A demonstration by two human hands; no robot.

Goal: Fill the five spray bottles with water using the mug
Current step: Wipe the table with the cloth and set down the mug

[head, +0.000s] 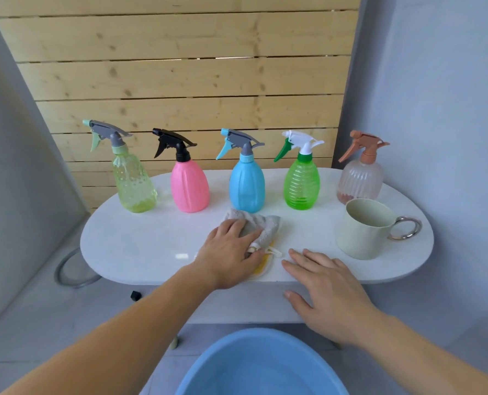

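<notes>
From my remote seat I see five spray bottles standing in a row along the far edge of the white oval desk (151, 246): a clear yellow-green dimpled bottle (133, 181), an opaque pink bottle (190, 189), an opaque blue bottle (247, 186), a clear green ribbed bottle (302, 183) and a pale peach fluted bottle (361, 181). All five have their trigger heads screwed on.

The pale green mug with a metal ring handle (362, 235) stands upright near the right end, just in front of the peach bottle, and no hand touches it.

My left hand (231, 246) lies on a crumpled grey-white cloth (265, 226) at the middle of the desk, its thumb pinching a fold. My right hand (325, 286) rests flat with spread fingers on the near edge, holding nothing. A blue plastic basin (259, 366) sits below the near edge.

The three see-through bottles show only a darker band at the bottom, so I judge them barely filled. I cannot read the opaque two. Most of the filling seems left.
</notes>
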